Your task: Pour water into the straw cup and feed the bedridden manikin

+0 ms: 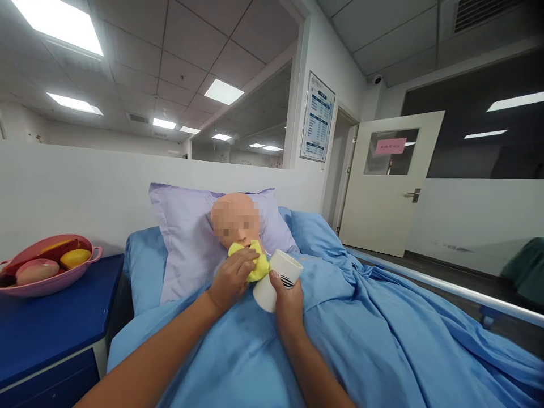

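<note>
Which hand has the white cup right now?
The right hand grips the white cup, tilted toward the manikin; the left hand holds the yellow cloth at its chin instead.

The left hand (pixel 232 279) and right hand (pixel 289 301) are bare, and behind each the wrist and forearm are bare too, a thumbnail showing on the right.

Left hand (pixel 232 277) and right hand (pixel 289 300) reach forward side by side, fingers curled closed.

Pretty bright and even thanks to the ceiling light panels (pixel 59 25), hardly any shadows. Edges bend fisheye-style, and the nearest panel blows out white.
</note>
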`<state>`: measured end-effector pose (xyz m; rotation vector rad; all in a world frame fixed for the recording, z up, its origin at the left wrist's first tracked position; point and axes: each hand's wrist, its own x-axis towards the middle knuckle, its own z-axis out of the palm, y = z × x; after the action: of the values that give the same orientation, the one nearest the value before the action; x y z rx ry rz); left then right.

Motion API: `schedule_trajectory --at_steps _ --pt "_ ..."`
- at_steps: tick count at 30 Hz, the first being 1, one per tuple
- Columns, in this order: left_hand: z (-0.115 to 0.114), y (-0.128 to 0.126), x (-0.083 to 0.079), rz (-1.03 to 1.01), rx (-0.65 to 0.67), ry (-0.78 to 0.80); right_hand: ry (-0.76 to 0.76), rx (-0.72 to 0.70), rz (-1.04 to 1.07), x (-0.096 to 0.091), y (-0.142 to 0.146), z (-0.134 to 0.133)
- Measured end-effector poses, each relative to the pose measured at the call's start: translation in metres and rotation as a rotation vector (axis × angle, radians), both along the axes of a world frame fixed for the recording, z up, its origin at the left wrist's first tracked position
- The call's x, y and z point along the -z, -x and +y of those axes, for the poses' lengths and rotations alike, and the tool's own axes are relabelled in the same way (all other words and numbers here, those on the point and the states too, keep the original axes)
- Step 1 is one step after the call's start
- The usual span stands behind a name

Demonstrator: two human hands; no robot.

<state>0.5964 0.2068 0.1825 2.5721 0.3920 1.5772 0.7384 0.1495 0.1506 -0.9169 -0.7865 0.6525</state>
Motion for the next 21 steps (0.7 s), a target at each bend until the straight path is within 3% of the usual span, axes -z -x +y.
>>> schedule_trajectory --at_steps 4,6,15,21 --pt "0.008 -0.012 -0.027 0.074 0.04 -0.023 -0.002 0.014 -0.027 0.0 0.0 0.0" --pt "0.013 -0.013 -0.032 0.106 0.072 0.021 0.01 0.017 -0.03 0.0 0.0 0.001" --pt "0.002 0.008 0.005 0.06 0.13 0.21 -0.008 -0.006 -0.002 0.0 0.0 0.002" --pt "0.0 -0.006 -0.022 0.059 0.069 -0.017 -0.018 -0.015 -0.018 0.001 -0.001 0.004"
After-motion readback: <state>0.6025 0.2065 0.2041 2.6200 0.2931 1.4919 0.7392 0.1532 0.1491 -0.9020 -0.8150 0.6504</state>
